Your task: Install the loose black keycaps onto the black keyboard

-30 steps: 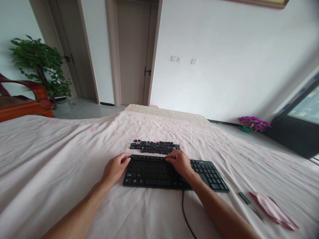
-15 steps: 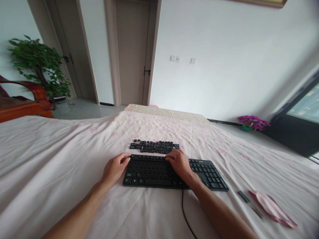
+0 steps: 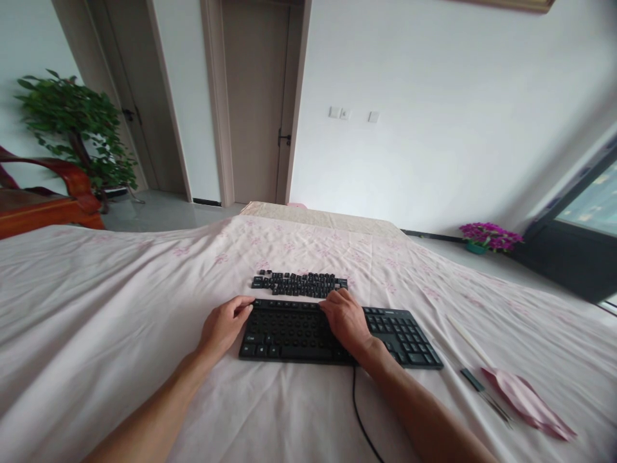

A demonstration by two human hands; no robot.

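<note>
A black keyboard [image 3: 296, 353] lies on the pink-flowered cloth, most of its main block stripped of keycaps. The number pad, the top row and a few bottom-left keys still have theirs. At the far left corner, my left hand [image 3: 225, 326] is closed with thumb and fingertips on the keyboard's edge. My right hand [image 3: 346, 319] is bent over the middle of the top row, fingers pinched together at the keys. Whatever lies between those fingertips is hidden. Just beyond the keyboard, loose black keycaps [image 3: 303, 284] lie in tight rows.
On the right lie a dark-handled tool with thin metal prongs [image 3: 472, 379], a pink cloth [image 3: 525, 402] and a thin pale stick [image 3: 465, 337]. The keyboard's cable [image 3: 357, 411] runs toward me between my forearms. A wooden armchair [image 3: 62, 186] stands at far left.
My right hand has shifted very slightly over the top row, its wrist a little lower. The left hand stays at the corner, and the keycaps lie as before.
</note>
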